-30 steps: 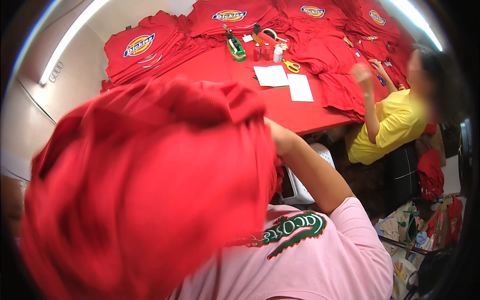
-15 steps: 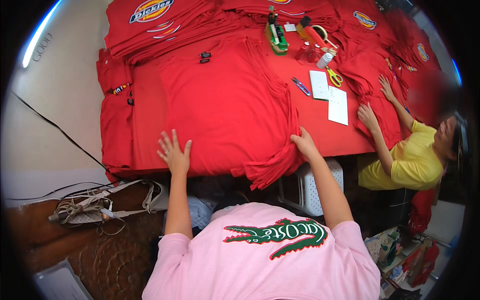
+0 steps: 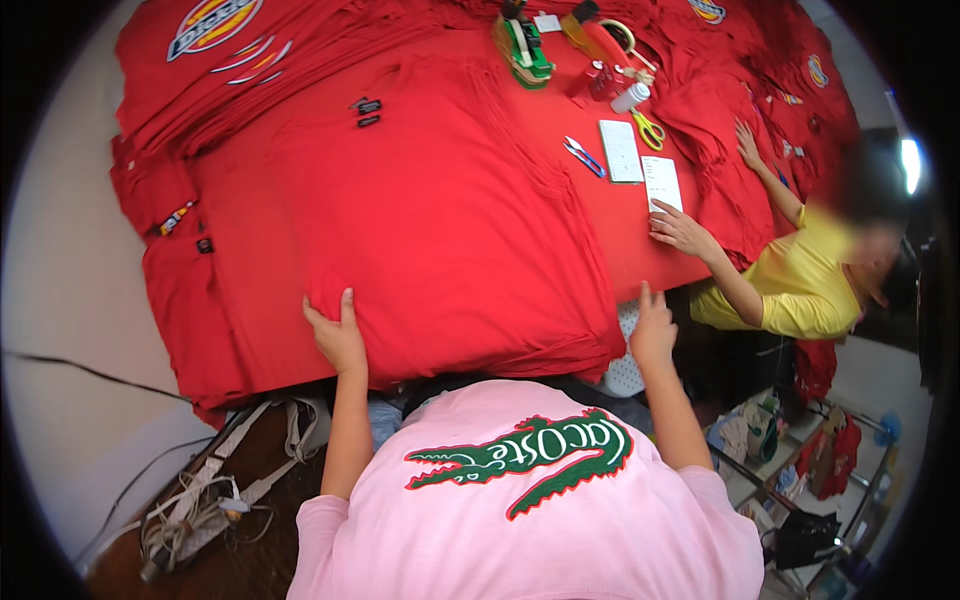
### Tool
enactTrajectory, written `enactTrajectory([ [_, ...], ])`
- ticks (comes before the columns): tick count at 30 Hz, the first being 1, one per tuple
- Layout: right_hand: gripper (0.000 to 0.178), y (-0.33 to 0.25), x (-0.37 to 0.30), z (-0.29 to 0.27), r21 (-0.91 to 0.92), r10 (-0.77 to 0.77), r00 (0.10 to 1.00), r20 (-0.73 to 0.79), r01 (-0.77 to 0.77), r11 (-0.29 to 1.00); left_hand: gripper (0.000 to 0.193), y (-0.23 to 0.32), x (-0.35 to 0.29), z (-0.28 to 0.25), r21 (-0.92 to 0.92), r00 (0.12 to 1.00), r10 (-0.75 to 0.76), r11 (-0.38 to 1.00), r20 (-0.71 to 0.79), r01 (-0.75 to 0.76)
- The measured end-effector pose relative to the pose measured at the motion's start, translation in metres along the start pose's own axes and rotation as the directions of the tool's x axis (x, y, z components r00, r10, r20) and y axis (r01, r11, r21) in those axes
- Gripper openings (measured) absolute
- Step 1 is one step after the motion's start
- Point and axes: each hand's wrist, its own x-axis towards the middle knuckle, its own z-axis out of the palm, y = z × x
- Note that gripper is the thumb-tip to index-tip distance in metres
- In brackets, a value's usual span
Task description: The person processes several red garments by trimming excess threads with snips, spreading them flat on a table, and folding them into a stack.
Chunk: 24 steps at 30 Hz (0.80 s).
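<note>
A stack of red T-shirts (image 3: pixel 430 220) lies spread on the red-covered table, with dark neck labels (image 3: pixel 369 112) at its far end. My left hand (image 3: pixel 338 335) rests at the near left edge of the stack, its thumb and fingers apart. Just beyond the near right corner, my right hand (image 3: pixel 655 325) is raised off the cloth, fingers spread and holding nothing. The shirts' right side now lies folded in along the near edge.
Folded red shirts with a printed emblem (image 3: pixel 215 25) are piled at the far left. Blue-handled thread snips (image 3: pixel 584 157), a notepad (image 3: pixel 621 151), yellow scissors (image 3: pixel 648 130) and a green tape dispenser (image 3: pixel 523 45) lie right of the stack. A co-worker in yellow (image 3: pixel 790 285) touches a paper sheet (image 3: pixel 661 183).
My right hand has let go of the bunched shirt edges and moved off to the right. My left hand has shifted to the stack's edge. The co-worker's near hand has reached the paper.
</note>
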Motion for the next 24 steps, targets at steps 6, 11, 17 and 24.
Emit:
enactTrajectory([
  [6,0.045,0.036,0.056,0.007,0.578,-0.038,0.972,-0.232,0.169,0.799,0.086,-0.001,0.002,0.004,-0.081,0.999,-0.043,0.996,0.019,0.045],
  [11,0.064,-0.093,0.092,0.029,0.625,-0.139,0.933,-0.332,0.328,0.709,0.090,0.008,0.012,0.018,-0.076,0.996,-0.093,0.993,0.002,0.093],
  [17,0.062,-0.074,0.075,0.026,0.697,-0.242,0.962,-0.127,0.260,0.669,0.089,0.019,0.008,0.023,-0.139,0.998,0.010,0.990,0.058,-0.002],
  [24,0.041,-0.019,0.057,0.014,0.627,-0.225,0.958,-0.177,0.285,0.724,0.075,0.030,-0.020,0.011,-0.135,0.991,0.006,0.991,0.130,0.011],
])
